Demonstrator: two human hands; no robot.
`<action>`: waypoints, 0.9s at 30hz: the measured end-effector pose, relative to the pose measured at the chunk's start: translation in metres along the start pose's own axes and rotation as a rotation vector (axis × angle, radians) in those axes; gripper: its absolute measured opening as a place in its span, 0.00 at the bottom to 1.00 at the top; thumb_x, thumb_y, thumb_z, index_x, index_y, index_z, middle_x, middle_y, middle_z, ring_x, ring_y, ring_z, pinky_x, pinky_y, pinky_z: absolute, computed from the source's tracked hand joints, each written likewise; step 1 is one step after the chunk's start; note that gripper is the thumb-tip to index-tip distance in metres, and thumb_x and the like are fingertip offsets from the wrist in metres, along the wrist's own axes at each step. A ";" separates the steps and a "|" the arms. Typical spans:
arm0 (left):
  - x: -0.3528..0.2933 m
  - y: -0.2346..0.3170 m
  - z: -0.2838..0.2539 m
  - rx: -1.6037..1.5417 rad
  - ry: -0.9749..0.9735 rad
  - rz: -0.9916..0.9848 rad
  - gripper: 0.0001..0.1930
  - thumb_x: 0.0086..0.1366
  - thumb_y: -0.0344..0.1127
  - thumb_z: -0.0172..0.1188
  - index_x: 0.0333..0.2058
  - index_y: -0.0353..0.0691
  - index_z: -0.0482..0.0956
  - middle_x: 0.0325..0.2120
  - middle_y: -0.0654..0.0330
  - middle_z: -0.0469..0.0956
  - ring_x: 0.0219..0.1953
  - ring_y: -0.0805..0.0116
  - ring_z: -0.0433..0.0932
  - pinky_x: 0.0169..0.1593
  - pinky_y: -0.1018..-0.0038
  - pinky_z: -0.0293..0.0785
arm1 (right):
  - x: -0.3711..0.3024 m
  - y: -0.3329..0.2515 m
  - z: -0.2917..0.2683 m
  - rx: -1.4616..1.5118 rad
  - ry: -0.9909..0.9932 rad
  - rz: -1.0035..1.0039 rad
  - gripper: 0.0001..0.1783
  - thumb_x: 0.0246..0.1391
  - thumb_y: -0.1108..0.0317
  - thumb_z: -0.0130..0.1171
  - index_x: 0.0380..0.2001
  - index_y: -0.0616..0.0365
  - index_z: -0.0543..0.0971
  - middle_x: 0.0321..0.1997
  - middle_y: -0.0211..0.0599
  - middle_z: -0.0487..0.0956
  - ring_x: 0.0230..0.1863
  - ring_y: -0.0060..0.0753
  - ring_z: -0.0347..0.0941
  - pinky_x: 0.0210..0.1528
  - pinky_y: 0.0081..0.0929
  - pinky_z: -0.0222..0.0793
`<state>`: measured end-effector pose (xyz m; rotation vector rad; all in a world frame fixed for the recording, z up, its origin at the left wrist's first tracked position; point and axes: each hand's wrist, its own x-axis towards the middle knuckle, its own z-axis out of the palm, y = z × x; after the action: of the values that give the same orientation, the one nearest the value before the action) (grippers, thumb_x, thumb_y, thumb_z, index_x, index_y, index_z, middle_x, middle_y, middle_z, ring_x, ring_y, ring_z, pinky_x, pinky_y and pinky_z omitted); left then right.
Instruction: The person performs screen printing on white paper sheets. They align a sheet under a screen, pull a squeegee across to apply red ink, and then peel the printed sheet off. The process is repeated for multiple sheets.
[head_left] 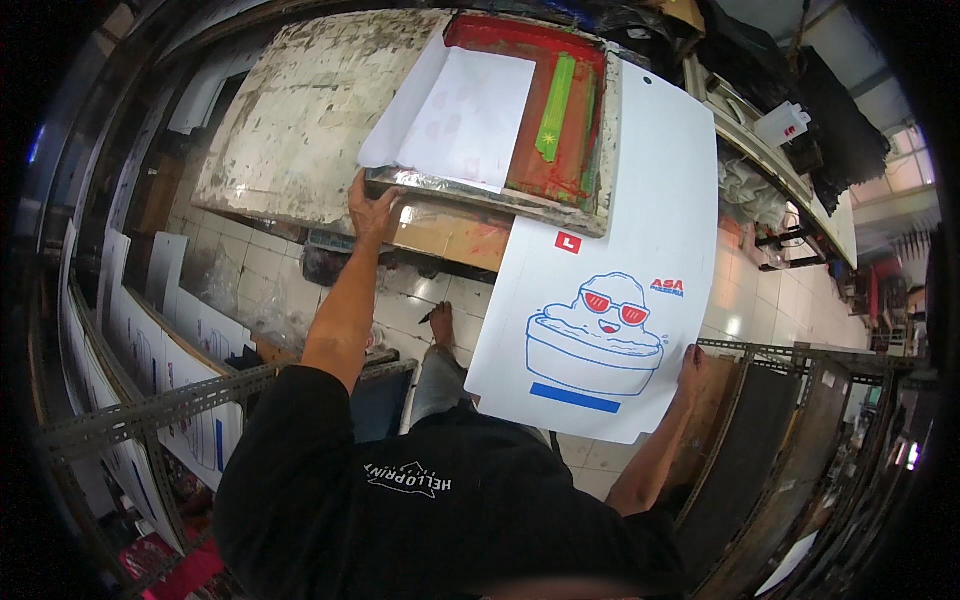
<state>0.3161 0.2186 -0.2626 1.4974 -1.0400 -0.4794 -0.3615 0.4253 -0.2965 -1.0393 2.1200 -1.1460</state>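
My left hand [372, 207] is closed round the near left corner of a screen printing frame [450, 195]. Inside the frame are red ink-stained mesh, a white paper sheet [470, 110] and a long green bar [556, 105]. A large white printed sheet [625, 235] extends from beneath the frame's right side toward me. It bears a blue line drawing of a bowl and a smiling figure in red sunglasses. With my right hand [692, 368] I grip this sheet's lower right edge; some of the fingers are hidden.
The frame is over a worn, paint-stained table [310, 110]. Metal racks [160, 410] with similar printed sheets stand at left, and shelving with dark boards [750, 420] at right. A side bench [780, 170] carries a white container [782, 124]. White floor tiles [400, 300] show below.
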 end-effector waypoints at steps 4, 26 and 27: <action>0.002 -0.007 -0.003 0.170 0.038 0.021 0.39 0.43 0.29 0.75 0.55 0.31 0.68 0.45 0.52 0.76 0.43 0.64 0.77 0.50 0.71 0.73 | 0.005 0.008 0.001 -0.013 0.001 0.015 0.18 0.63 0.64 0.54 0.46 0.71 0.76 0.41 0.40 0.79 0.43 0.29 0.72 0.48 0.25 0.67; 0.001 -0.009 -0.004 0.292 0.049 0.065 0.40 0.41 0.36 0.78 0.53 0.28 0.70 0.47 0.47 0.72 0.51 0.56 0.71 0.55 0.67 0.69 | -0.018 -0.102 0.033 -0.512 0.337 -0.246 0.23 0.57 0.65 0.60 0.53 0.66 0.72 0.51 0.51 0.73 0.55 0.51 0.66 0.58 0.41 0.62; -0.001 -0.005 -0.005 0.292 0.042 0.066 0.40 0.40 0.36 0.78 0.53 0.28 0.70 0.48 0.46 0.72 0.52 0.55 0.71 0.56 0.67 0.68 | -0.019 -0.124 0.046 -0.563 0.353 -0.269 0.24 0.55 0.65 0.62 0.53 0.65 0.72 0.52 0.51 0.72 0.56 0.53 0.65 0.59 0.43 0.61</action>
<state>0.3209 0.2215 -0.2662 1.7159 -1.1588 -0.2554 -0.2704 0.3760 -0.2123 -1.4955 2.7431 -0.9125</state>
